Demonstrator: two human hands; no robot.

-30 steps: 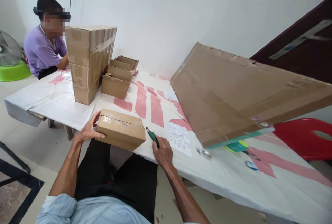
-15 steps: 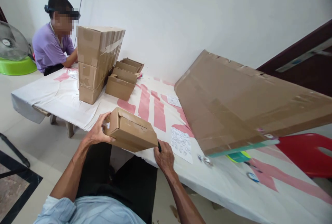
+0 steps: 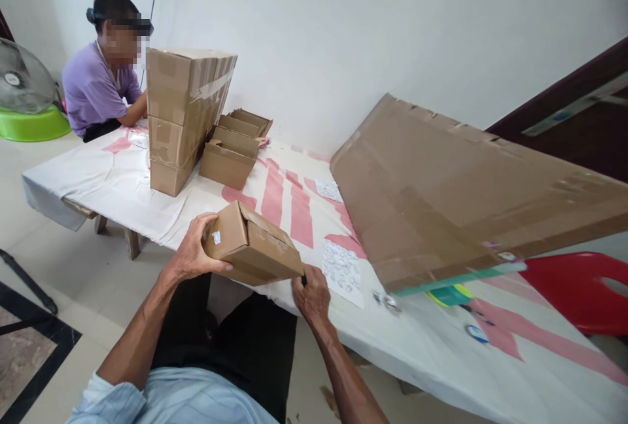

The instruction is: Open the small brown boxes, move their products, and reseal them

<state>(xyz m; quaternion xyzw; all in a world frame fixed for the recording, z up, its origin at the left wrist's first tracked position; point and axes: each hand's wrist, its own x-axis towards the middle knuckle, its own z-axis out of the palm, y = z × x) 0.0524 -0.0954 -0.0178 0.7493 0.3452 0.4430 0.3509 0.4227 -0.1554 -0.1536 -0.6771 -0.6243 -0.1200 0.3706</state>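
A small brown cardboard box point(image 3: 255, 247) is held tilted above the near table edge, its end with a white label turned partly toward me. My left hand point(image 3: 193, 250) grips that end, thumb on the near side and fingers over the top. At the box's right end is my right hand point(image 3: 313, 290), closed around a small dark-handled tool point(image 3: 303, 279). Most of that tool is hidden by the fingers and the box, so its kind does not show. A slit or open seam with ragged edges runs along the top of the box.
Stacked cartons point(image 3: 169, 100) stand at left, with opened boxes point(image 3: 228, 162) beside them. A large cardboard sheet point(image 3: 441, 195) leans at right. Printed paper point(image 3: 342, 272), a tape roll point(image 3: 477, 334) and a red chair point(image 3: 579, 290) are nearby. Another person point(image 3: 101, 90) sits at far left.
The box has turned so more of its labelled end faces me, and it has shifted slightly right with my left hand. My right hand stays at its right end.
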